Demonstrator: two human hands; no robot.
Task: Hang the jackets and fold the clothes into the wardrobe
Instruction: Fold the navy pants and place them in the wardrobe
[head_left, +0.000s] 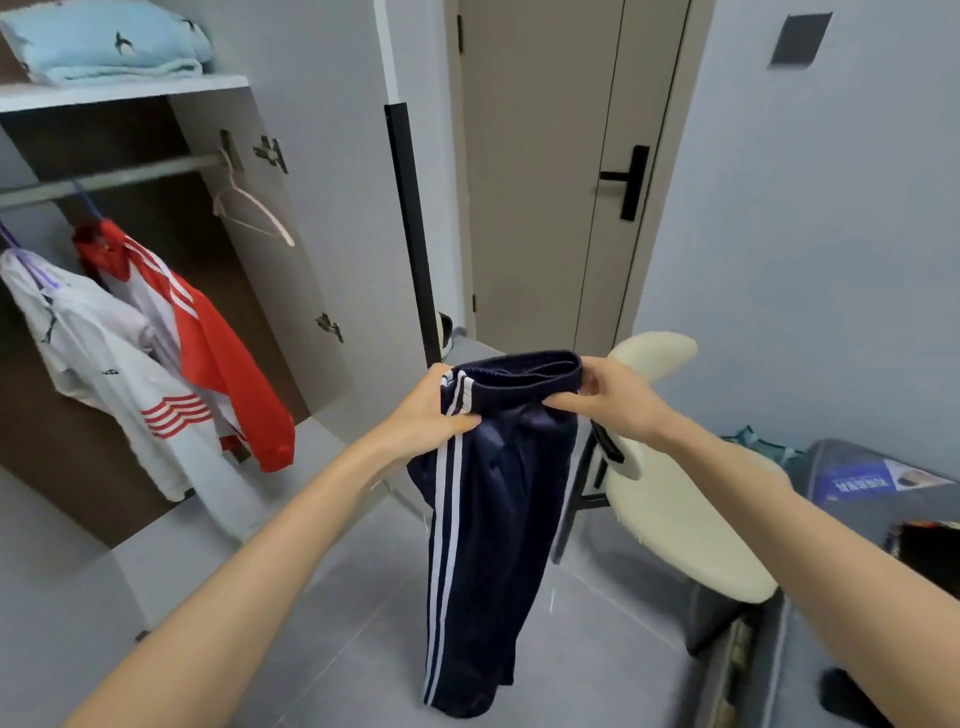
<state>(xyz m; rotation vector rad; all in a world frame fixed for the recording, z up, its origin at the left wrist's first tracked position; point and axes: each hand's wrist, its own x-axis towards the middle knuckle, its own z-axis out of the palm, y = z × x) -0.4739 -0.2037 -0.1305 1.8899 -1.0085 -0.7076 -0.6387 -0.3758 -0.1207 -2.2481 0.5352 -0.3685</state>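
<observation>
I'm at the folding step: my left hand (441, 410) and right hand (608, 397) pinch the trousers (493, 519) by the waistband, hanging mid-room. Next I'd halve them for the wardrobe (130, 94) at left.

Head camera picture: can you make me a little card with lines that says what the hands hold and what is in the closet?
held: navy trousers with white side stripes, legs hanging down
left hand: grips the waistband at the striped side
right hand: pinches the waistband's other side
on the rail: red jacket, white jacket, one bare hanger
top shelf: folded light blue cloth
to the right: cream chair
</observation>
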